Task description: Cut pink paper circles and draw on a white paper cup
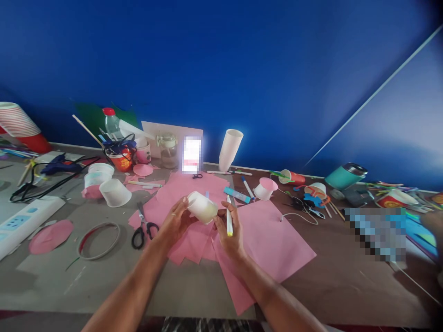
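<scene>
The left hand is gripping a white paper cup, fingers curled around its closed end, and is holding it on its side above the table. The right hand is steadying the cup's open rim with thumb and fingertips while also pinching a marker against the palm, yellow end pointing toward 6 o'clock. Both hands are closed on their objects; neither is spread.

The cup is sitting between the two hands, at the centre of the view, over a spread of pink paper sheets covering the table from 12 to 5 o'clock of the grip.

Judging progress: the cup's visible surface is showing no marks or pink covering, so the decorating work appears to be at an early stage; cutting and attaching appear to be remaining.

At 9 o'clock of the hands, black-handled scissors are lying just beside the pink sheets. Further toward 9 o'clock, a ring and a pink paper disc are lying flat. At 10 o'clock, an upturned translucent cup is standing. At 12 o'clock, a stack of white cups is leaning near the blue wall. At 2 o'clock, a teal mug is lying on its side.
</scene>
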Demonstrator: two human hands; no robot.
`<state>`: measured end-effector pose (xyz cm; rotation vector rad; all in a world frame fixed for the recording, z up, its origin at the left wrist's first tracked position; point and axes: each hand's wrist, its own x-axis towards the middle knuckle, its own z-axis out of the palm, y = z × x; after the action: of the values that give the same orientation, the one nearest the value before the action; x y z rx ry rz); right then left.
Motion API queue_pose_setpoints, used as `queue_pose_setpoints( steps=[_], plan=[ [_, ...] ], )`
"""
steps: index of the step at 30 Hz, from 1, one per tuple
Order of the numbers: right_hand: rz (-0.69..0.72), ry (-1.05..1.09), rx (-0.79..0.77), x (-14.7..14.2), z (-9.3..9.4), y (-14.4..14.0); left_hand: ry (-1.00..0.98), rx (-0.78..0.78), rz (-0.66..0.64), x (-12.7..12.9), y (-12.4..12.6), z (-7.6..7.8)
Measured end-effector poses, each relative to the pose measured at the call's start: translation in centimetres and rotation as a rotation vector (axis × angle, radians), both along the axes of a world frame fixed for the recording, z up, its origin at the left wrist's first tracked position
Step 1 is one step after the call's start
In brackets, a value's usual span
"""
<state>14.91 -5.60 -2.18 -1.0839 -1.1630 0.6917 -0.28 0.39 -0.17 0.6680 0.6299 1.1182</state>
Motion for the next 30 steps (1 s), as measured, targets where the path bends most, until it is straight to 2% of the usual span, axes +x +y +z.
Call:
queue_pose_setpoints(
  steps=[4, 7, 11, 15, 20, 26, 30],
  plan=[
    [-0.065, -0.057, 0.084, 0.3, 0.4, -0.3, 0.001, -0.085, 0.106, 0.1, 0.4, -0.1],
    [0.012, -0.172, 0.161, 0.5, 0.8, -1.1, 0.035, -0.115, 0.191, -0.1, 0.8, -0.6],
    [0.15, -0.395, 0.276, 0.5, 1.5, -1.7, 0.081, -0.044, 0.18, -0.5, 1.1, -1.7],
    [0.185, -0.48, 0.402, 0.3, 1.9, -1.8, 0.114, -0.01, 0.185, -0.7, 1.4, -2.3],
    [0.101, -0.47, 0.334, 0.1, 1.7, -1.8, 0.152, -0.037, 0.215, -0.6, 1.3, -2.1],
    [0.076, -0.494, 0.408, -0.1, 1.7, -1.5, 0.169, -0.059, 0.213, -0.4, 0.8, -1.2],
    [0.08, -0.521, 0.413, -0.2, 1.7, -1.5, 0.196, -0.03, 0.195, -0.5, 0.8, -1.3]
  ],
)
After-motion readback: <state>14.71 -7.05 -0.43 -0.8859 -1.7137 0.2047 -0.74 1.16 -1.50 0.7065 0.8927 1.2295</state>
